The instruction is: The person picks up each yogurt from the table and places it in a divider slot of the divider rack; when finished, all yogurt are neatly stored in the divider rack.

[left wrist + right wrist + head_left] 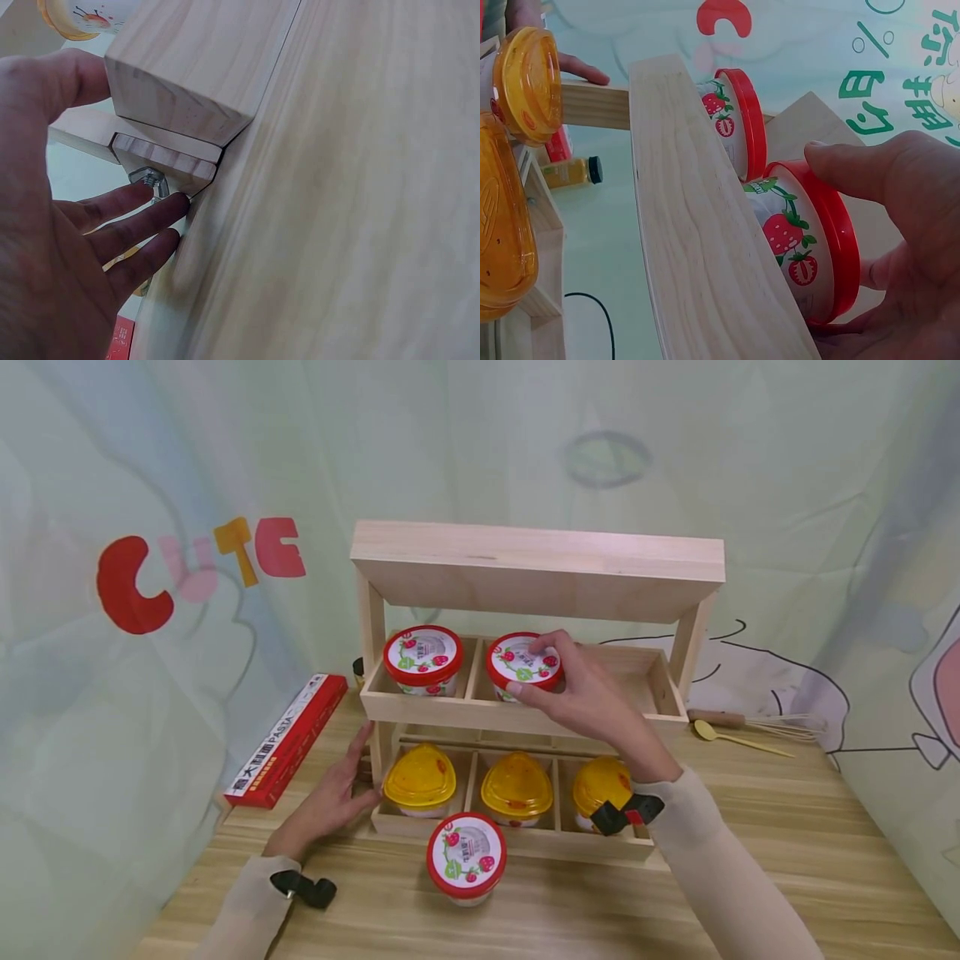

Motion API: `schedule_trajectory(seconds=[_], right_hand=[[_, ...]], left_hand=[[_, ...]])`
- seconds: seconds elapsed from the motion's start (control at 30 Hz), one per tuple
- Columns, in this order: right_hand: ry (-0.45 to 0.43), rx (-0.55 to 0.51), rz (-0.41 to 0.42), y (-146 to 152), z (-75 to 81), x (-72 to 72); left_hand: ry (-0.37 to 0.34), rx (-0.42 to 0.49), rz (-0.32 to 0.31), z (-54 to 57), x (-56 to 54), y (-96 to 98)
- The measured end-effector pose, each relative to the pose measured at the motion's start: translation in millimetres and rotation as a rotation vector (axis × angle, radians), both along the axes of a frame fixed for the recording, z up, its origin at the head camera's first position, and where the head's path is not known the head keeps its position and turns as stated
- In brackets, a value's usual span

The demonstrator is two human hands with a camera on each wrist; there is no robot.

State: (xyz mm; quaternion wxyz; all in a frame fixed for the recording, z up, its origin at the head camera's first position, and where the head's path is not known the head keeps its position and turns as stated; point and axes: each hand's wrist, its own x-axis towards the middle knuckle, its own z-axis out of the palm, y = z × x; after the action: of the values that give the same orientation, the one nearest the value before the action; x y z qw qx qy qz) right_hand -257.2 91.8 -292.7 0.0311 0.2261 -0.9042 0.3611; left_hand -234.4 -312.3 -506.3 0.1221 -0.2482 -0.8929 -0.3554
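My right hand (592,689) is at a white tub with a red-rimmed lid and strawberry print (525,658) in the middle compartment of the upper tier. Thumb and fingers span its lid; the right wrist view shows the thumb on the red rim of this tub (799,236). A matching tub (423,656) sits in the compartment to its left. My left hand (333,797) touches the left end of the two-tier wooden rack (487,716), its fingers loosely extended beside the wood (180,90). A third strawberry tub (467,857) stands on the table before the rack.
Yellow-lidded cups (420,777) fill the lower tier's compartments. A red pasta box (288,739) lies at the left. A whisk (720,719) and a yellow spoon (738,740) lie at the right. The rack's sloped top board (536,581) overhangs the upper tier.
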Motion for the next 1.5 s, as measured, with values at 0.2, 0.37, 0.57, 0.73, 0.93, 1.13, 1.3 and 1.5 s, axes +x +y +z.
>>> schedule_trajectory(seconds=[0.2,0.37,0.57,0.73,0.93,1.13,1.3,1.5], right_hand=[[0.016,0.021,-0.021,0,-0.4,1.9],[0.030,0.012,-0.004,1,0.6,1.7],[0.017,0.013,0.022,3,1.6,0.2],[-0.004,-0.002,0.026,4,2.3,-0.1],[-0.008,-0.111,0.009,16,0.6,7.3],[0.083,-0.205,-0.027,29,-3.0,22.5],[0.151,-0.251,-0.001,35,-5.7,41.0],[0.192,-0.255,0.073,37,-13.2,60.1]], left_hand=[[-0.001,0.000,0.001,0.0,-0.1,0.8],[-0.008,0.004,-0.006,-0.3,-0.2,0.7],[-0.016,-0.001,-0.002,-1.5,-0.2,0.0],[-0.016,-0.005,0.003,-2.3,0.1,-0.9],[-0.020,-0.008,0.005,-2.7,-0.5,-0.9],[-0.016,-0.009,0.005,-2.3,-0.8,-0.8],[-0.006,-0.008,-0.005,-2.3,-0.1,-0.8],[-0.009,-0.001,-0.009,-2.8,-1.1,0.3]])
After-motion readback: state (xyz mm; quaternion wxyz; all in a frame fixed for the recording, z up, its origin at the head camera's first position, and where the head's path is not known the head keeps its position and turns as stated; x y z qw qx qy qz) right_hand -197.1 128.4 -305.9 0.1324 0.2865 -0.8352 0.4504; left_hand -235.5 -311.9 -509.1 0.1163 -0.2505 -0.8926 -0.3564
